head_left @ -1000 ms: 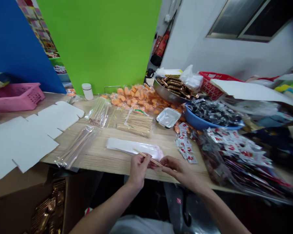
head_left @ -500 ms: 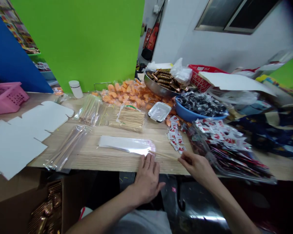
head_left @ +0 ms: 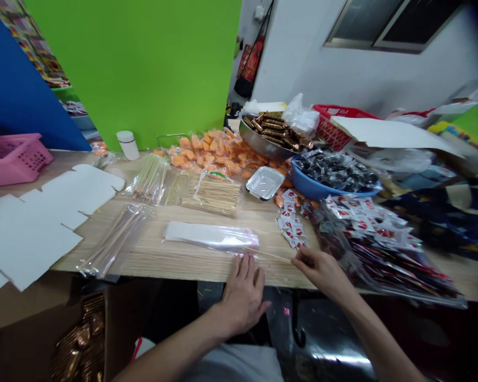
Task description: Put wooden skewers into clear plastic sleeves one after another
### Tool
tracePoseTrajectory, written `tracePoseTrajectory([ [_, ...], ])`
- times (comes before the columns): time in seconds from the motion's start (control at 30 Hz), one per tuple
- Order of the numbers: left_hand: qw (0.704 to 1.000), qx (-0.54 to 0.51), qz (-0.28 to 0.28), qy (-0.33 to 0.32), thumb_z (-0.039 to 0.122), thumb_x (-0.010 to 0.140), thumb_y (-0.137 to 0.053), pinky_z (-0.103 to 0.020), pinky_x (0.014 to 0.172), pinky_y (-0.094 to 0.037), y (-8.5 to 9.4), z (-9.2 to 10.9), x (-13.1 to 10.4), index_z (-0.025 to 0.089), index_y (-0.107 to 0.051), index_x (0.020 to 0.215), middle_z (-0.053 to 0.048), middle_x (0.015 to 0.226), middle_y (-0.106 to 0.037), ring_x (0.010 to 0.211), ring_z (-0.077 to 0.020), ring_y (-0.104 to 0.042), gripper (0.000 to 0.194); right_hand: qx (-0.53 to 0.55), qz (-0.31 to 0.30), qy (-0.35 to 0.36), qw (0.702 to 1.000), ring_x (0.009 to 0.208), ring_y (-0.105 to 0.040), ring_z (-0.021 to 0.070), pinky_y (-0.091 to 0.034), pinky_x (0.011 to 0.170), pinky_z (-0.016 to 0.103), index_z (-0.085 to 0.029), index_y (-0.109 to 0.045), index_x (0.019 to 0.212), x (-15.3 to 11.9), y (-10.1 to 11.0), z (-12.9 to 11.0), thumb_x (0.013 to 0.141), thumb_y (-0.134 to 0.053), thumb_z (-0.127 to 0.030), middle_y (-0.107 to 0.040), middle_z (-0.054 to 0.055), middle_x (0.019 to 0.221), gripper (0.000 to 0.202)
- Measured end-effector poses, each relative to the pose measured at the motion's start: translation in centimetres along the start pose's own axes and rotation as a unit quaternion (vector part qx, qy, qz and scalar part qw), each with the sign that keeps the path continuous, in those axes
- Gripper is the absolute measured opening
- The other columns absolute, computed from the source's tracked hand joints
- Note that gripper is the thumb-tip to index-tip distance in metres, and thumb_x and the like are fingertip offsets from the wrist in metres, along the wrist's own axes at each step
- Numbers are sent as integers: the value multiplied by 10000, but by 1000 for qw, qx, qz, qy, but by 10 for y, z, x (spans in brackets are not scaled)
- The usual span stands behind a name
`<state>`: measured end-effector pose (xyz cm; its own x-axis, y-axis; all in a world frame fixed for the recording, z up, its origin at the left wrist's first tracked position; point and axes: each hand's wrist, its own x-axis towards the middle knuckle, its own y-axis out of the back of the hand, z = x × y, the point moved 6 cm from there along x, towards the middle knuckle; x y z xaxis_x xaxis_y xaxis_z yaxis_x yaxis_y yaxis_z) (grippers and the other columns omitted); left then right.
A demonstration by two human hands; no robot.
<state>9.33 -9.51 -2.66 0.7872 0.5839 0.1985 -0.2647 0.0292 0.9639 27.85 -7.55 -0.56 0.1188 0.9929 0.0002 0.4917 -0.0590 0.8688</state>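
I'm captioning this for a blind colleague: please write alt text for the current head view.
A person's right hand holds a thin stick, its tip at the right end of flat clear plastic bags; the left hand is palm down by their near edge. Beyond on the table are bundled sticks, a foil tray and orange wrapped pieces.

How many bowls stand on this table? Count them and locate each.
2: a steel bowl toward the back, and a blue bowl in front of it, to the right. Others may be hidden.
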Motion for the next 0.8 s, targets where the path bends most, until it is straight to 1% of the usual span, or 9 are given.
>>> tracePoseTrajectory([
  [0.1, 1000, -10, -1, -2, 504, 818, -465, -515, 1077, -118, -1, 0, 0, 47, -396, 1273, -280, 1385, -330, 1332, -370, -226, 648, -12, 6, -9, 1000, 503, -474, 142, -357, 509, 244, -205, -490, 585, -3, 5, 1, 753, -465, -338, -511, -2, 508, 216],
  [0.23, 1000, -16, 0, 3, 490, 811, -484, -523, 1074, -130, -1, 0, 0, 49, -410, 1266, -286, 1388, -319, 1323, -383, -240, 638, -2, -23, 8, 1000, 506, -470, 139, -345, 497, 242, -203, -481, 583, 0, -6, -11, 763, -469, -328, -505, -10, 514, 219],
  [0.3, 1000, -15, -1, 4, 490, 809, -489, -518, 1075, -136, -1, -1, 0, 48, -407, 1268, -289, 1383, -325, 1317, -385, -251, 643, 9, -26, 15, 1000, 508, -466, 137, -346, 494, 240, -199, -492, 588, 2, -9, -13, 762, -471, -320, -508, -10, 514, 213],
  [0.37, 1000, -13, -2, 3, 489, 808, -492, -510, 1078, -138, 0, -1, 0, 45, -407, 1266, -287, 1375, -340, 1315, -381, -260, 644, 11, -20, 14, 1000, 501, -458, 135, -342, 490, 241, -198, -491, 578, 2, -7, -9, 753, -479, -324, -505, -11, 506, 215],
  [0.47, 1000, -13, -4, -1, 483, 804, -501, -503, 1083, -134, 1, 1, 0, 41, -410, 1262, -280, 1374, -349, 1322, -373, -248, 643, -7, -5, 3, 1000, 483, -448, 132, -325, 488, 246, -200, -490, 562, -1, 2, 1, 739, -495, -326, -504, -12, 493, 217],
  [0.57, 1000, -16, -6, 2, 483, 801, -507, -509, 1080, -137, 0, 1, 1, 41, -412, 1263, -280, 1379, -341, 1326, -375, -236, 646, -11, -19, 0, 1000, 498, -462, 135, -322, 500, 248, -200, -493, 572, -2, 2, 3, 744, -500, -316, -511, -14, 507, 208],
  [0.67, 1000, -19, -7, -3, 483, 807, -497, -520, 1075, -145, 0, 0, 1, 42, -414, 1265, -284, 1390, -318, 1327, -380, -228, 641, 29, -46, 5, 999, 522, -476, 137, -334, 508, 243, -195, -493, 586, 3, -9, -9, 758, -491, -308, -512, -15, 526, 205],
  [0.73, 1000, -21, -11, -10, 484, 814, -484, -523, 1072, -148, -1, 0, 0, 39, -413, 1267, -286, 1389, -317, 1324, -384, -235, 639, 68, -51, 8, 996, 531, -487, 136, -347, 510, 241, -185, -516, 618, 9, -19, -20, 769, -486, -309, -521, -11, 543, 197],
  [0.8, 1000, -22, -13, -13, 475, 821, -474, -526, 1072, -141, -1, 0, 0, 33, -408, 1271, -284, 1388, -321, 1323, -386, -236, 634, 103, -37, 17, 994, 535, -496, 137, -366, 516, 241, -166, -579, 750, 16, -26, -35, 784, -486, -325, -534, -12, 564, 187],
])
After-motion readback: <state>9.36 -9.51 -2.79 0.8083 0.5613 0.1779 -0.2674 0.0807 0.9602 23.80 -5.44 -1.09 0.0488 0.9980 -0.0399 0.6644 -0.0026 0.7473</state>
